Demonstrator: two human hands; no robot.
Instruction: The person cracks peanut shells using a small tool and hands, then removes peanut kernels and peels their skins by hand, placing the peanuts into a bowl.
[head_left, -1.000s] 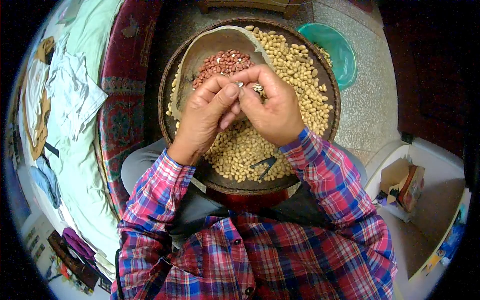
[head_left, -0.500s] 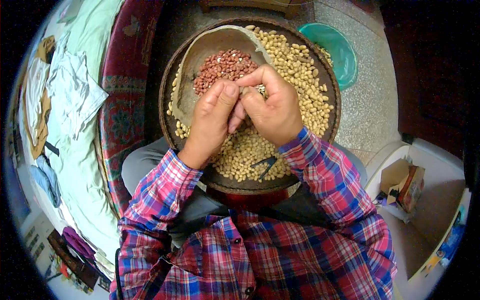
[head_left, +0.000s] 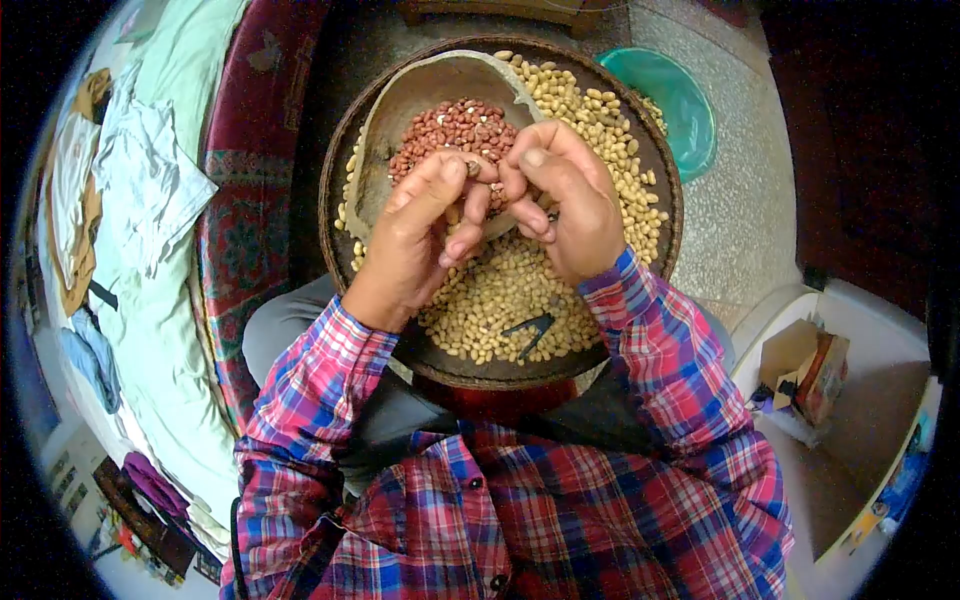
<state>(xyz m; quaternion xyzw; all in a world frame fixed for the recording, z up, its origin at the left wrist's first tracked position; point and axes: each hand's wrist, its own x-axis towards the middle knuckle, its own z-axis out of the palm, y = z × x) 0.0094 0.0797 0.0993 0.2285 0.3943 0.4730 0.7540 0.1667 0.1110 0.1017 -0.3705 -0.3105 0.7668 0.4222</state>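
My left hand (head_left: 420, 215) pinches a small brownish piece of peanut (head_left: 473, 169) between thumb and forefinger; whether it is shell or kernel I cannot tell. Close beside it, my right hand (head_left: 570, 200) has its fingers curled in, thumb near the forefinger, and what they hold, if anything, is hidden. Both hands hover over a round brown tray (head_left: 440, 362) heaped with unshelled peanuts (head_left: 485, 310). Partly behind the hands, a pale, rough-walled bowl (head_left: 405, 90) rests on the tray with red peanut kernels (head_left: 455, 125) in it.
A black two-armed tool (head_left: 530, 328) lies on the peanuts near me. Beyond the tray at right stands a green bin (head_left: 685, 110). A bed with pale green bedding (head_left: 165, 330) and clothes is at left. An open white container (head_left: 850, 400) with a cardboard box sits at right.
My hands were close together, fingers meeting; now they have drawn slightly apart. The brownish peanut piece now shows in my left fingertips, and more of the bowl's kernels are visible.
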